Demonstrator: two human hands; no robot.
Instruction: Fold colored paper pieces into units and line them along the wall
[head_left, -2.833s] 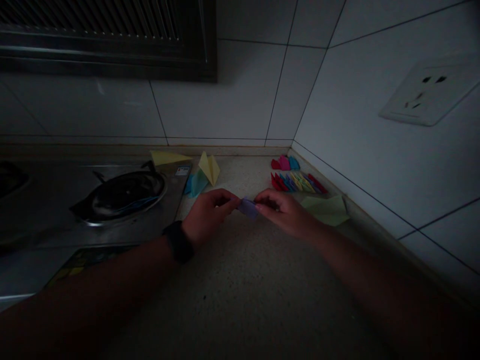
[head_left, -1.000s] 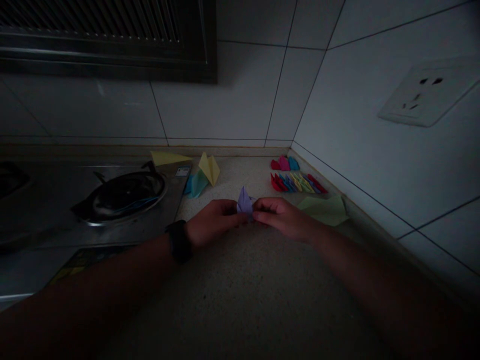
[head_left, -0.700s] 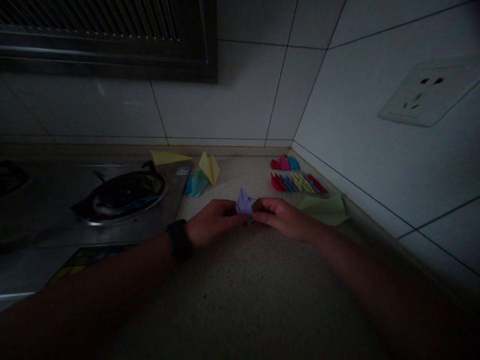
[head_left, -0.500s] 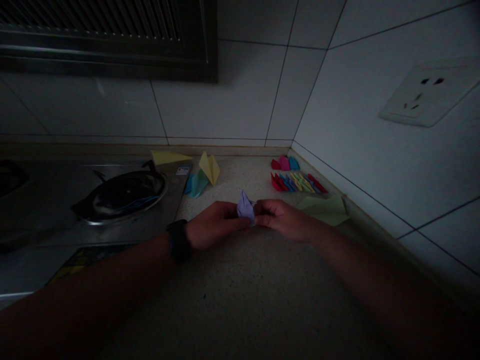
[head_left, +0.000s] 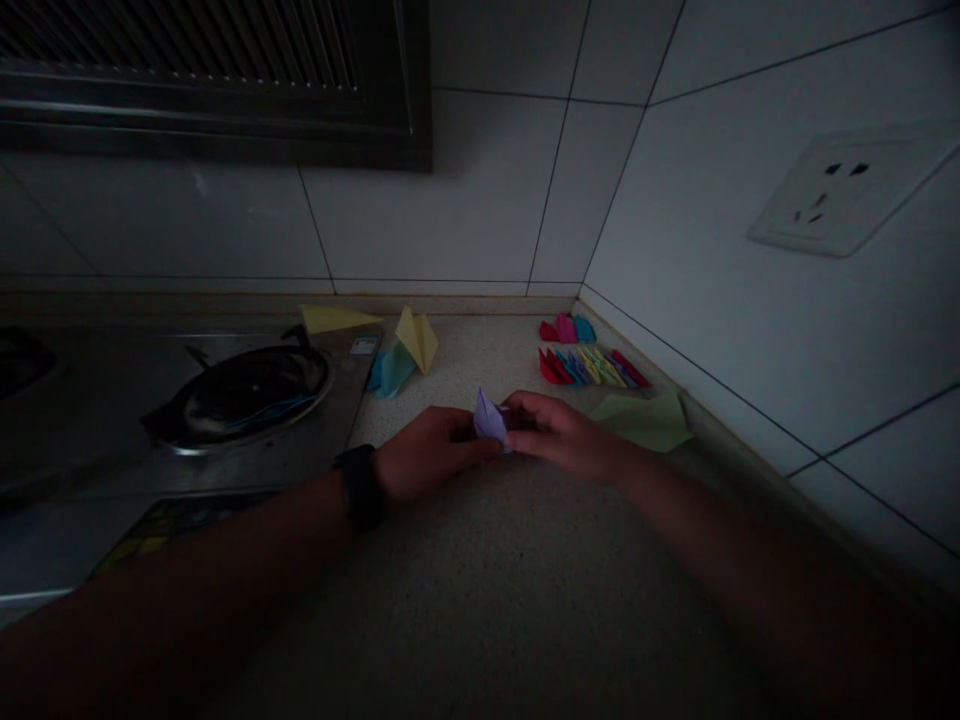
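Observation:
A small folded piece of purple paper, pointed at the top, is held between both hands above the speckled countertop. My left hand, with a dark watch on its wrist, pinches the lower left part of the paper, thumb in front. From the other side my right hand grips the right edge between thumb and fingers. Parts of the fingertips behind the paper are hidden. Just beyond my right hand lies a flat pale green paper.
Several coloured folded pieces lie in a row near the wall corner, with red, pink and blue pieces behind. Yellow paper and teal paper lie beside the gas stove. A range hood hangs overhead; a socket is at right.
The view has shifted slightly. Both hands stay on the purple paper; the right thumb and fingers have changed position a little at its right edge.

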